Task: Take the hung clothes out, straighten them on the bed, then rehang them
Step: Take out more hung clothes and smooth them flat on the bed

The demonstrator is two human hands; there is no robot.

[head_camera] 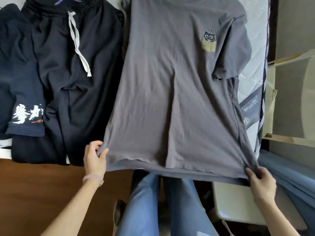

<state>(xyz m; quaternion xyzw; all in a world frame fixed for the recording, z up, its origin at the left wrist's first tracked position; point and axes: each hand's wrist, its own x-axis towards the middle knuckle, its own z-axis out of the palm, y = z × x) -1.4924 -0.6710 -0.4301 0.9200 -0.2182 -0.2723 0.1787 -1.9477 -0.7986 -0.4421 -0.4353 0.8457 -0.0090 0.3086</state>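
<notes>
Left hand (94,158) pinching, right hand (261,182) gripping

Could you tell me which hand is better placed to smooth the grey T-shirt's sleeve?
Probably the right hand: it grips the hem of the grey T-shirt on the sleeve side; the left hand grips the opposite corner.

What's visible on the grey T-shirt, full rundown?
The grey T-shirt lies front up along the mattress, hem toward the person and lifted past the bed edge. Soft, cotton-looking, lightly creased lengthwise. Small cat print on the chest; one short sleeve shows at the view's right. The left hand pinches one hem corner, the right hand the other. Dark drawstring shorts lie alongside its other edge.
</notes>
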